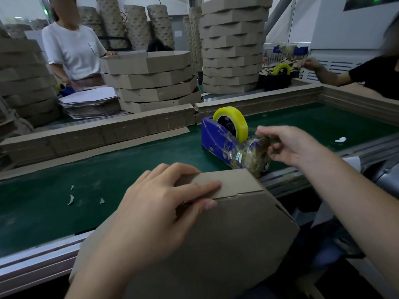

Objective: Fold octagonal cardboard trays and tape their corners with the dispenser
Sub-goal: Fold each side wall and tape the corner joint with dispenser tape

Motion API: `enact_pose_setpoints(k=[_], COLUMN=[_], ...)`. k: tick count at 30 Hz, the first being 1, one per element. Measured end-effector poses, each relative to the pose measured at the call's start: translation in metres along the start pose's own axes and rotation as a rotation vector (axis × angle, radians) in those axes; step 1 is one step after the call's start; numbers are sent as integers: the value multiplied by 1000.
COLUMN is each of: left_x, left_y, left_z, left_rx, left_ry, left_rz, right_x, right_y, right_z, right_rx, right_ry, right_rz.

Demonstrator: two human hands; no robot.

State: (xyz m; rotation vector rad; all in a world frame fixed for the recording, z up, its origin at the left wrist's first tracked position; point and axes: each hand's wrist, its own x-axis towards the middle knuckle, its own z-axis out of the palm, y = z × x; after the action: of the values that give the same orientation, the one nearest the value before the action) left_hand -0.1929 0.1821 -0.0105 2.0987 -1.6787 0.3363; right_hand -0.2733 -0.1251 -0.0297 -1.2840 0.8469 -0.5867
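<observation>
Holding the tray (226,234) at the lower centre of the frame, tilted up off the near edge of the green belt (108,173), the left hand (155,208) clamps one folded corner: fingers lie together over the turned-up wall and the thumb presses the flat face beneath it. That seam looks closed but untaped, so the step in hand is probably fetching a strip.

Just above and right of the tray, the right hand (293,145) sits at the cutter end of the blue dispenser (218,141). Its thumb and forefinger are slightly apart at the blade and the other fingers loosely curled; whether clear tape is between them cannot be told. To do this well, draw the strip straight out from the yellow roll (239,119), tear it down across the blade, and keep the corner squeezed flush until the tape bridges both walls.

Cardboard scraps (71,199) lie on the belt at left. Beyond the cardboard barrier, finished trays (151,83) stand stacked at upper centre, beside flat blanks (90,102).
</observation>
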Motion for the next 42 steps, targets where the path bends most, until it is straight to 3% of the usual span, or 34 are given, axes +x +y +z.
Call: enact_pose_setpoints(k=[5, 10, 13, 16, 22, 24, 26, 28, 30, 33, 42], left_x=[1, 1, 3, 2, 2, 1, -2, -1, 0, 1, -1], left_y=[-1, -1, -1, -2, -4, -5, -5, -5, -5, -4, -1], left_z=[1, 1, 1, 1, 1, 1, 1, 1, 2, 2, 2], left_rx=[-12, -20, -16, -16, -15, -16, -4, 12, 5, -9, -4], left_ry=[-4, 7, 2, -1, 1, 4, 7, 18, 13, 2, -11], left_rz=[0, -15, -13, -13, -5, 1, 3, 14, 17, 16, 49], right_x=[-3, -7, -6, -6, -3, -8, -24, -50, -79, -105, -113], right_y=[4, 33, 49, 65, 65, 65, 69, 69, 62, 54, 52], right_z=[-3, -11, -13, -14, -43, -49, -52, -43, -23, 6, 13], right_rx=[142, 530, 633, 449, -371, -484, -417, -261, -169, -239, -259], right_ry=[-1, -46, -47, 12, 260, 387, 423, 299, 12, -351, -379], right_rz=[-65, -237, -310, -344, -440, -338, -336, -487, -580, -467, -483])
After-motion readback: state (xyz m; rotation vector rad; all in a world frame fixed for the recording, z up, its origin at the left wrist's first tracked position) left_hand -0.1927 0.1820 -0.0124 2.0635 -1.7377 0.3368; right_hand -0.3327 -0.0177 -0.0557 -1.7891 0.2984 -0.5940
